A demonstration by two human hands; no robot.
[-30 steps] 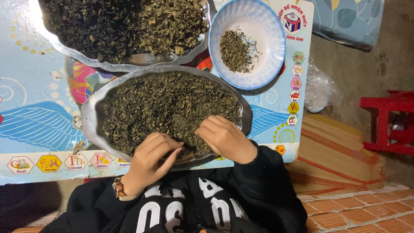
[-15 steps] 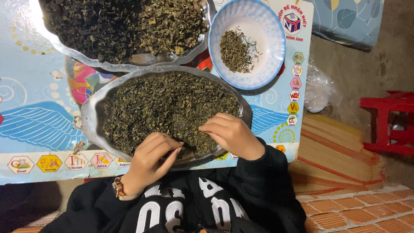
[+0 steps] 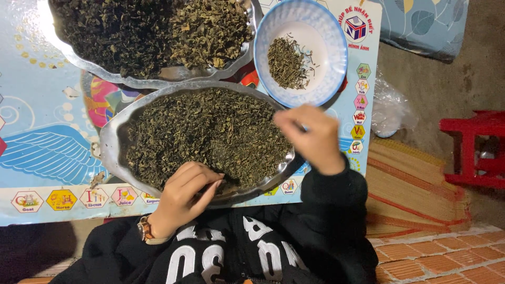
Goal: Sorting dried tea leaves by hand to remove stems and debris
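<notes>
Hovering over the far rim of the near metal tray (image 3: pixel 113 142), the right hand (image 3: pixel 310 137) shows blurred, its fingers pinched narrow just below the blue-rimmed bowl (image 3: pixel 331 47); whether a scrap sits between them cannot be told. The left hand (image 3: pixel 187 192) rests on the near edge of the dried leaves (image 3: pixel 205 131), fingers curled close and touching the pile, a wristwatch (image 3: pixel 143 229) at the wrist. A 2nd tray (image 3: pixel 158 79) of darker leaves sits beyond, touching the first, both on a bright picture mat (image 3: pixel 47 158) over the counter. Sorting like this seems best done with a light pinch, lifting 1 piece at a time and keeping the other hand spreading the leaves thin.
</notes>
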